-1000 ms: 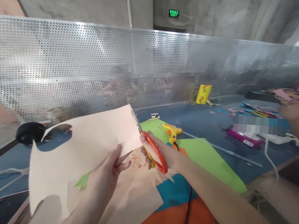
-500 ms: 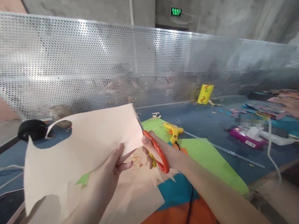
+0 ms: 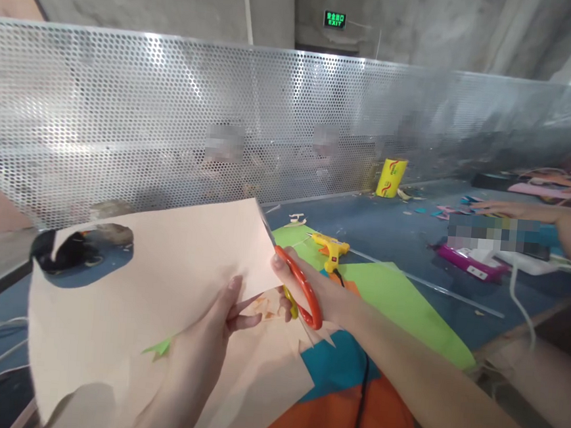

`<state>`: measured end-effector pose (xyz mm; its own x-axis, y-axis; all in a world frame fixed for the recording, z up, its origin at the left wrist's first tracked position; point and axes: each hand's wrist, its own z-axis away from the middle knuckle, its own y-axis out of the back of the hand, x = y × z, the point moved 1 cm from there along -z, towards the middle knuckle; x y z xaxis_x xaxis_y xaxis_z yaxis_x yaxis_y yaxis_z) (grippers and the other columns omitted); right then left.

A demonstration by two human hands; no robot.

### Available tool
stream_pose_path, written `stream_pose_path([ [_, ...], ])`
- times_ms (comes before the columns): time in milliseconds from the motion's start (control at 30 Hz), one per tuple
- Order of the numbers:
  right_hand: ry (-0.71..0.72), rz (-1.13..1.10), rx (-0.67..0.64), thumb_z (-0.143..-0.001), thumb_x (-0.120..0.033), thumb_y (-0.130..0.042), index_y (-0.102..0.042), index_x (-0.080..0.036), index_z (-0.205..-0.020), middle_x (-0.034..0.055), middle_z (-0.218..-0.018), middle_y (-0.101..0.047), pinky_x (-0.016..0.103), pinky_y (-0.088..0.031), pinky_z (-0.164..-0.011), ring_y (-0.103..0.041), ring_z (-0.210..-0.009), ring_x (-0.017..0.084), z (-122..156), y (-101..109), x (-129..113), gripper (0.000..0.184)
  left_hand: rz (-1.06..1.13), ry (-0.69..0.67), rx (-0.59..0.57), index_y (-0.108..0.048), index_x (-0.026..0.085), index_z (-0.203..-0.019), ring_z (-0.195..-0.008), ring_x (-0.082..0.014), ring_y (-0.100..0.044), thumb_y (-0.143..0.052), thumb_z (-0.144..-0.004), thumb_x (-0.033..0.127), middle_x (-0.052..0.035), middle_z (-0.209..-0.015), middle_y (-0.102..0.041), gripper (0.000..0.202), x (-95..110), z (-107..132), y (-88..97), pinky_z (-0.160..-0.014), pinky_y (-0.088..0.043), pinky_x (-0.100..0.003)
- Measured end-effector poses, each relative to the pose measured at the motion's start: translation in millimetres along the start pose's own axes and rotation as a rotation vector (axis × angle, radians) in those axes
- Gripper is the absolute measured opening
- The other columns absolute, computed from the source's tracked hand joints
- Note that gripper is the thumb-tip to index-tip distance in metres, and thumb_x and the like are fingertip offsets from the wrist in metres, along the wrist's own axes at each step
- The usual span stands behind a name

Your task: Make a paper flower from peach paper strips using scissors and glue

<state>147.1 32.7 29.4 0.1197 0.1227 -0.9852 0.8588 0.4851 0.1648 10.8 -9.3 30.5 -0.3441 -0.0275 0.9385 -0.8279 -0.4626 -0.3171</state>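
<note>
A large pale peach sheet of paper (image 3: 163,264), with a rounded cut-out at its upper left, is held up by my left hand (image 3: 217,327). The thumb lies on top and the fingers are underneath. My right hand (image 3: 304,281) grips scissors (image 3: 308,298) with a red and yellow handle; their blades lie along the sheet's right edge, partly hidden by it. Below are more peach paper (image 3: 263,377), small peach scraps (image 3: 268,305) and a green scrap (image 3: 159,348). Blue paper (image 3: 333,363) and orange paper (image 3: 338,419) lie under the right forearm.
A yellow glue gun (image 3: 331,249) rests on green paper (image 3: 407,303), its black cord running toward me. Behind stand a perforated metal screen (image 3: 173,132) and a yellow roll (image 3: 391,178). A purple power strip (image 3: 472,263) and another person's hand (image 3: 523,209) are at right.
The sheet has shifted slightly left and flattened, with my left hand moving a little right. The scissors stay at its right edge. The other person's hand at right has moved lower.
</note>
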Motion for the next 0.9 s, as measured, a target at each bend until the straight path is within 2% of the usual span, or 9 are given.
stream_pose_path([
  [133,0.002,0.012,0.003,-0.080,-0.057,-0.042,-0.034,-0.020,-0.086,-0.0064,-0.058,-0.041,0.017,-0.038,-0.033,-0.046,-0.039,0.006,-1.0,-0.1,0.6,0.038,0.015,-0.004,0.002,-0.066,0.016,-0.070,-0.052,-0.0147,-0.065,-0.063,-0.067,0.009,-0.0034,-0.062,-0.069,0.007,-0.2,0.7,-1.5,-0.040,-0.049,-0.017],
  [267,-0.015,-0.008,0.016,-0.079,-0.058,-0.043,-0.033,-0.021,-0.087,-0.0073,-0.058,-0.040,0.018,-0.037,-0.030,-0.045,-0.036,0.006,-2.2,-3.1,-1.6,0.039,-0.013,0.005,-0.045,-0.067,0.015,-0.070,-0.057,-0.0160,-0.066,-0.062,-0.068,0.013,-0.0045,-0.065,-0.070,0.006,-1.9,-0.9,0.3,-0.042,-0.051,-0.017],
  [467,-0.057,-0.022,0.026,-0.079,-0.056,-0.045,-0.028,-0.022,-0.085,-0.0109,-0.049,-0.030,0.018,-0.038,-0.031,-0.036,-0.033,0.006,1.2,-7.8,-14.2,0.038,-0.031,0.017,-0.116,-0.068,0.016,-0.079,-0.065,-0.0184,-0.068,-0.061,-0.071,0.017,-0.0060,-0.078,-0.072,0.011,-3.2,0.3,0.6,-0.043,-0.051,-0.018],
  [633,-0.062,-0.003,0.006,-0.079,-0.057,-0.044,-0.029,-0.022,-0.082,-0.0093,-0.050,-0.035,0.018,-0.038,-0.030,-0.040,-0.034,0.007,1.8,-6.3,-13.5,0.038,-0.053,0.070,-0.081,-0.068,0.016,-0.074,-0.071,-0.0195,-0.068,-0.063,-0.070,0.021,-0.0064,-0.070,-0.071,0.008,-5.2,-0.7,2.0,-0.048,-0.051,-0.017],
  [800,-0.036,0.011,0.052,-0.082,-0.054,-0.040,-0.030,-0.022,-0.083,-0.0095,-0.049,-0.035,0.020,-0.041,-0.032,-0.041,-0.033,0.007,2.5,-7.5,-9.9,0.034,-0.021,0.051,-0.052,-0.066,0.016,-0.071,-0.072,-0.0205,-0.068,-0.067,-0.066,0.019,-0.0058,-0.085,-0.071,0.006,-5.4,-2.0,2.8,-0.044,-0.051,-0.019],
  [900,-0.011,0.000,0.036,-0.083,-0.053,-0.040,-0.031,-0.022,-0.085,-0.0100,-0.048,-0.034,0.020,-0.039,-0.031,-0.040,-0.032,0.008,3.9,-7.9,-9.8,0.032,-0.035,0.055,-0.066,-0.067,0.016,-0.074,-0.071,-0.0199,-0.068,-0.065,-0.067,0.021,-0.0058,-0.082,-0.071,0.009,-6.2,-2.9,3.5,-0.044,-0.050,-0.018],
])
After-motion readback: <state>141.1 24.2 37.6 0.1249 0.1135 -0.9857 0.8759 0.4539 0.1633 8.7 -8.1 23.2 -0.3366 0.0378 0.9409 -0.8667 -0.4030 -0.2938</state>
